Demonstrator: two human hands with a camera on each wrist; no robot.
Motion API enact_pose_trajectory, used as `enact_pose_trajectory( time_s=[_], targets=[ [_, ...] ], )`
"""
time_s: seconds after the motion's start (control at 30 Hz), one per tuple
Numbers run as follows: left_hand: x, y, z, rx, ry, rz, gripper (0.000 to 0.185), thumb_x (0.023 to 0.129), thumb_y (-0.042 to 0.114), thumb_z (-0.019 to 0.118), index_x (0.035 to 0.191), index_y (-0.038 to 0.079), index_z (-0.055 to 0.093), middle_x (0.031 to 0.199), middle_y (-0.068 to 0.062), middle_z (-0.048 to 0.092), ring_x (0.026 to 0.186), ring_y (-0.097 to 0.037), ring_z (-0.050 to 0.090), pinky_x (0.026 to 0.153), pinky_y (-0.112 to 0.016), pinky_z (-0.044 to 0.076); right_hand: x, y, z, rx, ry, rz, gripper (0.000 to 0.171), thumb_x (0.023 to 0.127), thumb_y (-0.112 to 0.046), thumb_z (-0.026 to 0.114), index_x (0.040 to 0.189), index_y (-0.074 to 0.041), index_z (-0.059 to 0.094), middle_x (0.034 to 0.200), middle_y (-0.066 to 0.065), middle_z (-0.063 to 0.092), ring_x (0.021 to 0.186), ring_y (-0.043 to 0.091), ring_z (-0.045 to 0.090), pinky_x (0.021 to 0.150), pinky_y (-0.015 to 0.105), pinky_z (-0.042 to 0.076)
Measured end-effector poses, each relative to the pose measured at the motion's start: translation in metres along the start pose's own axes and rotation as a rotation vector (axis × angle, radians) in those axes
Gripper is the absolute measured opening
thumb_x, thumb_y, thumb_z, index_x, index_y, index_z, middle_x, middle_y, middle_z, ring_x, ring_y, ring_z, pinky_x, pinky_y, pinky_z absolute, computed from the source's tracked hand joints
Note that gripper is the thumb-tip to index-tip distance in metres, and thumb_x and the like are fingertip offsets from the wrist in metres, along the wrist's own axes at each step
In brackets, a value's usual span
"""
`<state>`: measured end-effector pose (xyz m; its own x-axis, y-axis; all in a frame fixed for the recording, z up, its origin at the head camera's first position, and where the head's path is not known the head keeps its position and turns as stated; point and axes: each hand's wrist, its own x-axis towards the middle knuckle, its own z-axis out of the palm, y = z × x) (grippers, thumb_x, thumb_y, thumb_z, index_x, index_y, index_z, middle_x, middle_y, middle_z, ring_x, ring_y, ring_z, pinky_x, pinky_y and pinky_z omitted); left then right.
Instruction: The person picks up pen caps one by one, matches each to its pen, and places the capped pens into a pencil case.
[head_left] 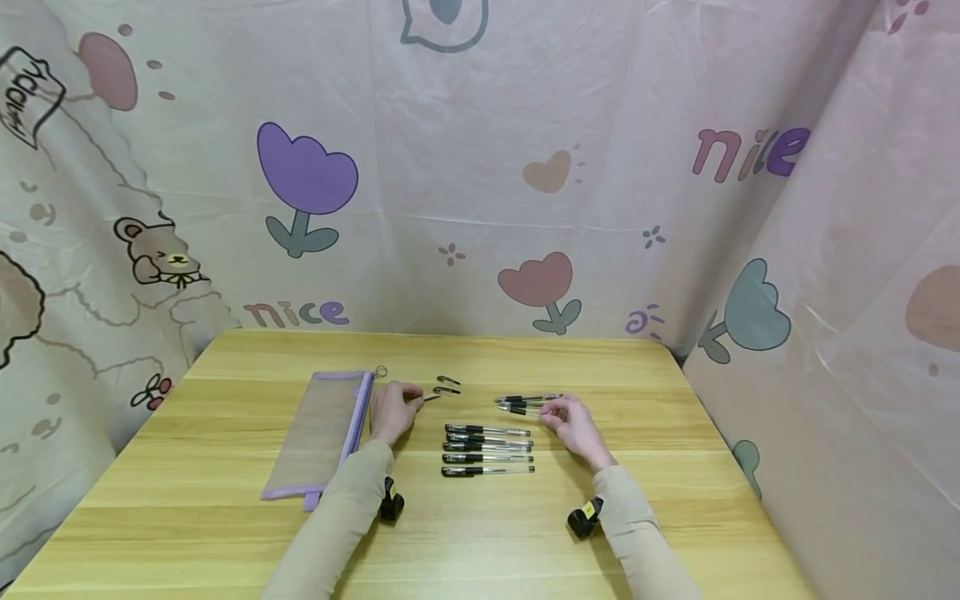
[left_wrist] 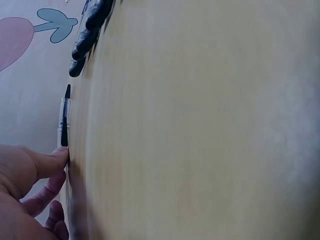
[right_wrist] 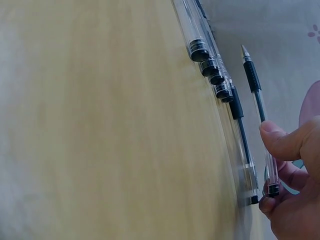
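Note:
My left hand (head_left: pixel 411 398) lies on the table beside a mesh pencil pouch (head_left: pixel 322 433) with a purple zip. In the left wrist view its fingertips (left_wrist: pixel 61 156) pinch the near end of a clear pen cap (left_wrist: pixel 64 120) that lies on the wood. Two more caps (head_left: pixel 447 384) lie just beyond. My right hand (head_left: pixel 547 410) pinches an uncapped gel pen (right_wrist: pixel 259 105) near its back end, tip pointing left and slightly raised. A second pen (head_left: pixel 528 398) lies just behind it. Several capped pens (head_left: pixel 487 450) lie in a neat row between my hands.
The wooden table (head_left: pixel 225 533) is closed in by a printed fabric backdrop (head_left: pixel 480 208) at the back and both sides. Bare wood shows in front of the pen row and to the right of my right hand. Black wrist cameras (head_left: pixel 390 504) sit on both forearms.

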<state>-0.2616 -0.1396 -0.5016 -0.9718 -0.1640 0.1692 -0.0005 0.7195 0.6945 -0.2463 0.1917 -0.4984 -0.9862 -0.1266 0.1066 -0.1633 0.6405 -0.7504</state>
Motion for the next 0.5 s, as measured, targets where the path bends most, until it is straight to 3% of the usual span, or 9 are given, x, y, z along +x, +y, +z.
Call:
enact_pose_trajectory(
  time_s=[0.23, 0.5],
  targets=[
    [-0.0013, 0.0001, -0.0019, -0.008, -0.004, 0.015, 0.01, 0.088, 0.013, 0.076, 0.096, 0.008, 0.079, 0.093, -0.008, 0.078, 0.089, -0.029, 0.067, 0.083, -0.043, 0.048, 0.0011, -0.0027, -0.0001, -0.001, 0.001, -0.005, 0.01, 0.09, -0.003, 0.069, 0.099, -0.005, 0.073, 0.099, 0.01, 0.063, 0.089, 0.018, 0.055, 0.083, 0.031, 0.045],
    [-0.0065, 0.0009, -0.0023, -0.054, -0.019, 0.029, 0.011, 0.09, 0.011, 0.074, 0.099, 0.004, 0.077, 0.094, -0.012, 0.077, 0.09, -0.029, 0.068, 0.084, -0.045, 0.05, -0.0003, -0.0063, 0.0007, -0.012, 0.001, -0.042, 0.01, 0.089, -0.003, 0.07, 0.098, -0.006, 0.074, 0.102, 0.011, 0.065, 0.093, 0.021, 0.058, 0.087, 0.039, 0.05]
  ],
)
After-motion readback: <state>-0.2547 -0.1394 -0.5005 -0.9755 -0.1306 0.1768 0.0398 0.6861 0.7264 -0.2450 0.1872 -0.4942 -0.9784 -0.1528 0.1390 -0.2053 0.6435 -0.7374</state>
